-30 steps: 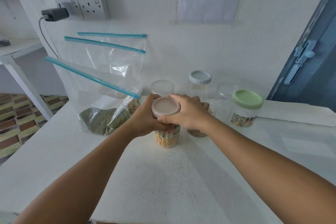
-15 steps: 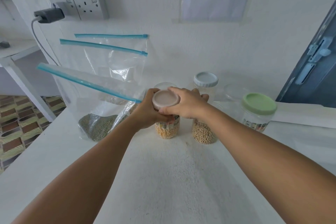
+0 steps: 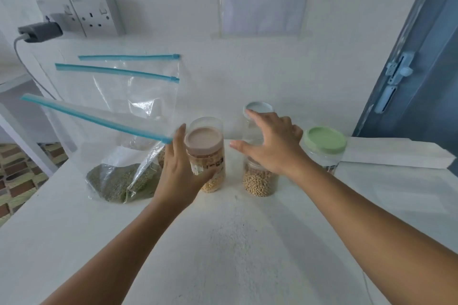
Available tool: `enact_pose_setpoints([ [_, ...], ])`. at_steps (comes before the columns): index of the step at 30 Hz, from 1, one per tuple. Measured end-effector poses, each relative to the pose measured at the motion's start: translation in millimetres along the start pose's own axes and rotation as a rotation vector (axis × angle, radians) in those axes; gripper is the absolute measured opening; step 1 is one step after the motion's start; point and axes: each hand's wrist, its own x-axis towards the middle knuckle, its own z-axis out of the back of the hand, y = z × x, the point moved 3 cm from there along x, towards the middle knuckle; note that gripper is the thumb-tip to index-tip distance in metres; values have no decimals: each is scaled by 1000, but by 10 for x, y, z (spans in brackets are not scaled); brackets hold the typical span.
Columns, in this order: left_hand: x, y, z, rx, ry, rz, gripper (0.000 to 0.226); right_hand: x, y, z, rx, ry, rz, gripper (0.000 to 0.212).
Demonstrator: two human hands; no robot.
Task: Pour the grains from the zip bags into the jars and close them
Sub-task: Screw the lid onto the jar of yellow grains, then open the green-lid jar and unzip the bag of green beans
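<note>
Clear zip bags [image 3: 119, 116] with blue seals stand at the counter's [image 3: 223, 255] left, the front one holding green grains. The left hand [image 3: 178, 171] lies flat-fingered against the pink-lidded jar [image 3: 207, 156] of yellow grains. The right hand [image 3: 270, 146] hovers spread and empty above the bean jar [image 3: 259, 181].

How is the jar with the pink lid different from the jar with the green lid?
The jar with the pink lid is narrower, and its lid looks smaller than the wide lid on the jar with the green lid. The pink-lidded jar shows yellow grains at the bottom; the green-lidded jar looks mostly empty. The left hand touches the pink-lidded jar, while nothing touches the green-lidded one. Both are clear, upright and lidded, standing on the white table.
</note>
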Motion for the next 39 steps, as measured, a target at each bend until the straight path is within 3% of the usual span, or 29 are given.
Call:
enact_pose_setpoints([
  [3, -208, -420, -12, 69, -173, -139, 104, -105, -274, 317, -38, -131, -46, 77],
  [5, -209, -743, -72, 75, -173, -270, 96, -161, -505, 495, -36, -170, -121, 76],
  [11, 209, -1403, -732, -130, 331, -253, 99, -356, -1164, 722, 152, -167, -354, 76],
  [15, 465, -1472, -1323, -187, 515, -122, 119, -482, -1474, 659, 434, -40, -439, 77],
  [18, 554, -1455, -1619, -184, 596, -63, 127, -533, -1570, 612, 509, 10, -421, 77],
  [24, 625, -1478, -1819, -196, 425, 0, 118, -560, -1675, 583, 422, 35, -334, 89],
  [30, 538, -1560, -1872, -135, 428, -8, 104, -522, -1748, 681, 388, 86, -302, 96],
  [35, 389, -1498, -1878, -339, 472, 27, 106, -550, -1778, 730, 479, 168, -281, 84],
  [39, 339, -1497, -1849, -373, 490, -10, 101, -563, -1737, 776, 483, 236, -257, 72],
])
